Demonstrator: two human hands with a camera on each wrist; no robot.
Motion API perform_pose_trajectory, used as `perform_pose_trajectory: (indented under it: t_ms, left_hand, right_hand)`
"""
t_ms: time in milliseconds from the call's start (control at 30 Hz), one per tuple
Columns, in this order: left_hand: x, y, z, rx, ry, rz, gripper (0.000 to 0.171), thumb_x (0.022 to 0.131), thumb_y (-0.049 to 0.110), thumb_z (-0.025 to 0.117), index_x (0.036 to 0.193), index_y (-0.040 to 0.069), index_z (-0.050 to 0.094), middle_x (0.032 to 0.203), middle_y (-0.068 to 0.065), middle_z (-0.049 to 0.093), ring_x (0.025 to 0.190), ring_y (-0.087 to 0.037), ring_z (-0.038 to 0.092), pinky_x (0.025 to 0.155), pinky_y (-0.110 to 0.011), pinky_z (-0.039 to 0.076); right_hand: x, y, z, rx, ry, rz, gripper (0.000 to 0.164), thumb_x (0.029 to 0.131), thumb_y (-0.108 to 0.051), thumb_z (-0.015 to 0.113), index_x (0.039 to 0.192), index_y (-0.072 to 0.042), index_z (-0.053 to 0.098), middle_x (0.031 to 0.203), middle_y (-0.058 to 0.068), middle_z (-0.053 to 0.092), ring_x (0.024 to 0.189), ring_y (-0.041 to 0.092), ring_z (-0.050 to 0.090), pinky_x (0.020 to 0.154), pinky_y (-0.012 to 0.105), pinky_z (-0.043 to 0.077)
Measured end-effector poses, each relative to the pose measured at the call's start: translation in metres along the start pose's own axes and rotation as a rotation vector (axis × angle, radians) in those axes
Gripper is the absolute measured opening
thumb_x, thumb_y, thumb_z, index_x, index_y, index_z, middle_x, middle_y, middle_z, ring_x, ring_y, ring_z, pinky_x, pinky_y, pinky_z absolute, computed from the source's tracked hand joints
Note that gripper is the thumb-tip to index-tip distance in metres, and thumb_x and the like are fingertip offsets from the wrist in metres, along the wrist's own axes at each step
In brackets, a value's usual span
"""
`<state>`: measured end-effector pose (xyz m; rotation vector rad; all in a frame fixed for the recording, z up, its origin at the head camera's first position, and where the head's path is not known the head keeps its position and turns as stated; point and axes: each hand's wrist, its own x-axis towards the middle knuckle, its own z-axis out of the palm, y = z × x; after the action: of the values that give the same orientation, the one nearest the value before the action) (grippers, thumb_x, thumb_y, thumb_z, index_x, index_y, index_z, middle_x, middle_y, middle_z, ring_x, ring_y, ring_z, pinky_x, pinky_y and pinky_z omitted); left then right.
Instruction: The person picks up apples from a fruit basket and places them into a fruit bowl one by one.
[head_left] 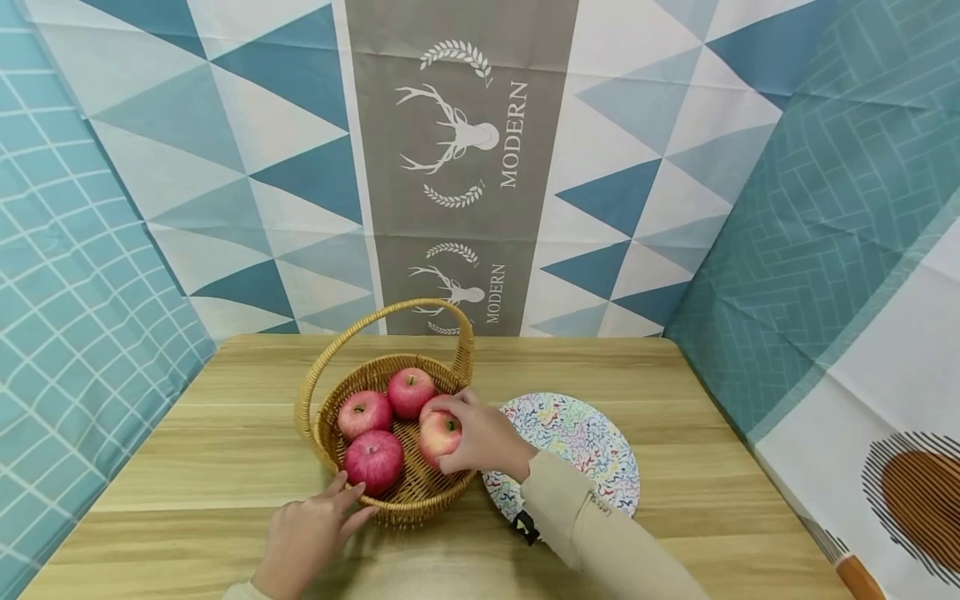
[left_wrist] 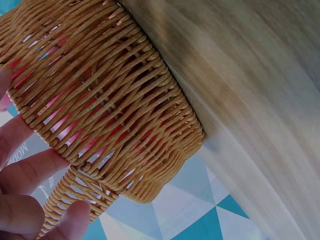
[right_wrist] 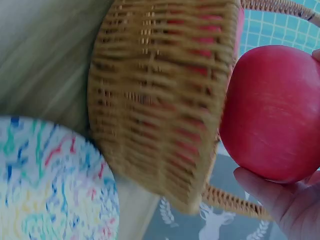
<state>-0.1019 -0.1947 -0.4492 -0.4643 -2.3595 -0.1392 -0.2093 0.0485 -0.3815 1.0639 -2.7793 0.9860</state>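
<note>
A wicker basket (head_left: 427,506) with a tall arched handle (head_left: 330,350) stands on the wooden table. Inside it lie several red apples, among them a darker one (head_left: 373,461) at the front. My right hand (head_left: 487,436) grips a red and yellow apple (head_left: 437,435) at the basket's right side. In the right wrist view this apple (right_wrist: 275,112) appears beside the basket rim, thumb against it. My left hand (head_left: 311,527) touches the front-left rim with its fingers spread; the left wrist view shows the fingertips along the woven rim (left_wrist: 47,137).
A round, white board with multicoloured squiggles (head_left: 592,442) lies right of the basket, partly under my right forearm. A small black tag (head_left: 525,527) sits at its front edge. Patterned cloths (head_left: 457,167) hang behind and at both sides of the table (head_left: 712,500).
</note>
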Motion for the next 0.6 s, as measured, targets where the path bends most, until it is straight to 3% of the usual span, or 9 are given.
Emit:
perform_pose_trajectory:
  t_ms: [133,300,433,600]
  left_hand:
    - [0.0,0.0,0.0,0.007,-0.001,-0.003,0.067,0.094,0.065,0.033,0.083,0.013,0.075,0.089,-0.016,0.072,0.029,-0.006,0.03,0.031,-0.019,0.021]
    - [0.0,-0.001,-0.002,0.004,-0.007,-0.007,0.06,0.091,0.063,0.044,0.084,0.013,0.075,0.09,-0.017,0.072,0.028,-0.007,0.032,0.03,-0.019,0.023]
    - [0.001,-0.001,-0.003,0.002,0.001,0.001,0.062,0.093,0.064,0.041,0.083,0.013,0.075,0.089,-0.017,0.072,0.027,-0.008,0.033,0.03,-0.02,0.023]
    - [0.002,0.0,0.0,0.003,0.015,0.014,0.072,0.095,0.065,0.028,0.083,0.012,0.075,0.088,-0.017,0.072,0.027,-0.007,0.03,0.03,-0.02,0.023]
  right_hand:
    - [-0.004,0.006,-0.01,-0.046,0.002,-0.033,0.07,0.06,-0.024,0.075,0.128,-0.02,0.061,0.104,-0.001,0.053,0.074,0.012,0.051,0.061,0.024,0.044]
    - [-0.009,0.01,-0.019,-0.084,-0.043,-0.05,0.072,0.061,-0.027,0.074,0.131,-0.019,0.06,0.106,0.0,0.055,0.075,0.013,0.052,0.061,0.025,0.045]
    - [-0.012,0.012,-0.026,-0.124,-0.066,-0.051,0.075,0.063,-0.031,0.072,0.135,-0.017,0.056,0.122,0.005,0.059,0.089,0.018,0.06,0.07,0.029,0.05]
    - [-0.014,0.021,-0.039,-0.08,-0.031,-0.017,0.08,0.065,-0.029,0.073,0.141,-0.015,0.05,0.136,0.01,0.054,0.106,0.024,0.06,0.08,0.038,0.051]
